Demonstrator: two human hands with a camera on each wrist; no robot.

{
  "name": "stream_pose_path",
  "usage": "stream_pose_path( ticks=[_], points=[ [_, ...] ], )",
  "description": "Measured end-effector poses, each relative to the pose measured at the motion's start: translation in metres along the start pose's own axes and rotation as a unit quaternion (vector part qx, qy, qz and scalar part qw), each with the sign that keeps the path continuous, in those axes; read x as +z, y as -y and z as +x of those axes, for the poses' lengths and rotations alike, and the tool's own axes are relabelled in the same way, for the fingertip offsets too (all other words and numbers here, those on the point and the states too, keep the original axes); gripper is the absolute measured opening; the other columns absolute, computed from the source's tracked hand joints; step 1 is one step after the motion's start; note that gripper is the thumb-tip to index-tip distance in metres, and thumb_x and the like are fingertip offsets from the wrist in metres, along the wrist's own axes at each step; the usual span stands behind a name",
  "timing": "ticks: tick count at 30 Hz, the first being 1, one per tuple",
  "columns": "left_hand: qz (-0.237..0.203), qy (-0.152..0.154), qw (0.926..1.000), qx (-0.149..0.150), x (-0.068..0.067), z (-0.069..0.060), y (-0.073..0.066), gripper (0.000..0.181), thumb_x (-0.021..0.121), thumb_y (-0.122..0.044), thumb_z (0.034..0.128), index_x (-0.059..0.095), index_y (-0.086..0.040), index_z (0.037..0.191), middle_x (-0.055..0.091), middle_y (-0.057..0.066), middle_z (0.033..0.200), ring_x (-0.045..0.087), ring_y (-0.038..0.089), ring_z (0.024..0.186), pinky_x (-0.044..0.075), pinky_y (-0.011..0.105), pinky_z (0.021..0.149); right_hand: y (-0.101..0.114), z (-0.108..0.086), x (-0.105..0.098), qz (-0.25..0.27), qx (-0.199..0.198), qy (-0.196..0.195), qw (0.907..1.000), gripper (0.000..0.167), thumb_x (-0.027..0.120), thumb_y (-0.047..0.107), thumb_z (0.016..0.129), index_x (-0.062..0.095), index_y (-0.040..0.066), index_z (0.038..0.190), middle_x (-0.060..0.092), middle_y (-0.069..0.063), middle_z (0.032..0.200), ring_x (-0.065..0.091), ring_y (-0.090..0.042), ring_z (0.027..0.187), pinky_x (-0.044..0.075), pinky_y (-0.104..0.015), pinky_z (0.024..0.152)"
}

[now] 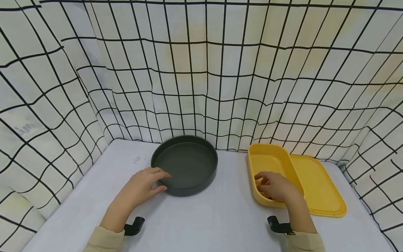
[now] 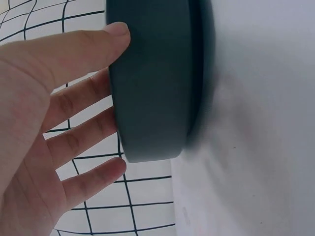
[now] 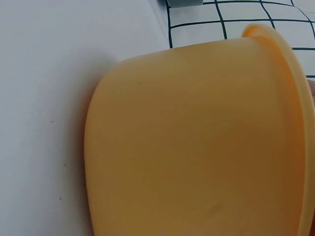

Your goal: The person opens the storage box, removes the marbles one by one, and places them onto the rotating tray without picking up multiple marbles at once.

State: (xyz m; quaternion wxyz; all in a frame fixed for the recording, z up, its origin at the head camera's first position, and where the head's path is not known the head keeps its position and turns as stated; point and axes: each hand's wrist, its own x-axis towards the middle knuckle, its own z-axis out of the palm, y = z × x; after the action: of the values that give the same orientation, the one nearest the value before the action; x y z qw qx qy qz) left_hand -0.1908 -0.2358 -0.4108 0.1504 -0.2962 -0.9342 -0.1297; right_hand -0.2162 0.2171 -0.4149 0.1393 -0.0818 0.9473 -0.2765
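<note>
A round dark grey pan point(image 1: 185, 162) stands on the table, its side wall point(image 2: 152, 83) large in the left wrist view. My left hand point(image 1: 140, 187) point(image 2: 34, 113) is at the pan's near left rim, fingers loosely spread and reaching over it, the thumb by the outer side. My right hand point(image 1: 278, 189) reaches down inside a yellow rectangular container point(image 1: 267, 151), its fingers bent. Small dark bits show under that hand, too small to identify. The container's outer wall point(image 3: 197, 137) hides nearly all of the hand in the right wrist view; whether the fingers hold anything is hidden.
A flat yellow lid point(image 1: 322, 189) lies right of the container, partly beneath its edge. White cloth covers the table point(image 1: 217, 224). White walls with a black grid point(image 1: 195, 80) enclose the back and both sides, close behind the pan and container.
</note>
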Motion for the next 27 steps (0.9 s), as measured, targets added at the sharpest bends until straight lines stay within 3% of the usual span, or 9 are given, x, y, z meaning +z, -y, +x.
stream_pose_path(
  ticks=[14, 27],
  points=[
    [0.003, 0.005, 1.0000, -0.003, 0.0055, -0.0002, 0.0003, 0.028, 0.085, -0.018, 0.0801, 0.073, -0.020, 0.106, 0.069, -0.008, 0.103, 0.066, 0.014, 0.095, 0.055, 0.036, 0.082, 0.0013, 0.0011, 0.0038, -0.032, -0.004, 0.019, 0.9993, 0.024, 0.067, 0.010, 0.087, 0.069, 0.017, 0.110, 0.062, -0.003, 0.091, 0.054, -0.021, 0.082, 0.049, -0.038, 0.074],
    [-0.021, -0.005, 0.9997, 0.007, 0.0018, 0.0010, -0.0030, 0.021, 0.084, -0.011, 0.0790, 0.072, -0.023, 0.091, 0.065, -0.014, 0.090, 0.063, 0.008, 0.085, 0.054, 0.031, 0.075, 0.0005, 0.0006, 0.0071, -0.019, -0.012, 0.024, 0.9995, 0.017, 0.065, 0.004, 0.086, 0.066, 0.017, 0.097, 0.055, -0.002, 0.079, 0.050, -0.020, 0.076, 0.041, -0.033, 0.065]
  ],
)
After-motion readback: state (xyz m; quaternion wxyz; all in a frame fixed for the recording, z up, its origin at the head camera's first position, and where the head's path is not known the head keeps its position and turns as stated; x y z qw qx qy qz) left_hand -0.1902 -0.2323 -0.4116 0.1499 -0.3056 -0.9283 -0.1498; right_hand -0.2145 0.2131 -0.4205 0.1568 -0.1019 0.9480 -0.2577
